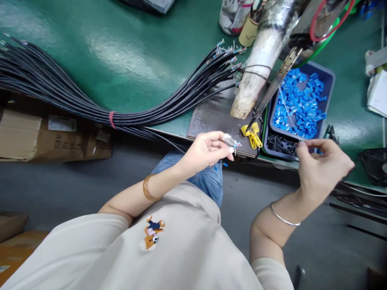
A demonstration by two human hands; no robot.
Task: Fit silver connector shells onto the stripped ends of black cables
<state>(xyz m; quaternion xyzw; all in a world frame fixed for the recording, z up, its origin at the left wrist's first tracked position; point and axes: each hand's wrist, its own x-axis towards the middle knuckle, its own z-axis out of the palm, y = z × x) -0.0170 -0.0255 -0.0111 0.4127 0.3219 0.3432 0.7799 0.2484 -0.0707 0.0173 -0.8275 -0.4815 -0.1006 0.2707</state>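
Wires [238,144], thin, coloured, w/ crinkled silvery wrap [229,139], pinched in L hand [210,150]; R hand [322,163], well apart, pinching thin pale strand [286,105]. Beyond L: smooth, curved blk cables [160,113]. Beyond R: small blue plastic bits [302,106] in rounded-corner tray [329,88].

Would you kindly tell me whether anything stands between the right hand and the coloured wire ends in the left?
Nothing visible blocks the way from the right hand to the coloured wire ends in the left hand. The yellow item and the tray of black parts lie near the table edge, apparently beyond that gap.
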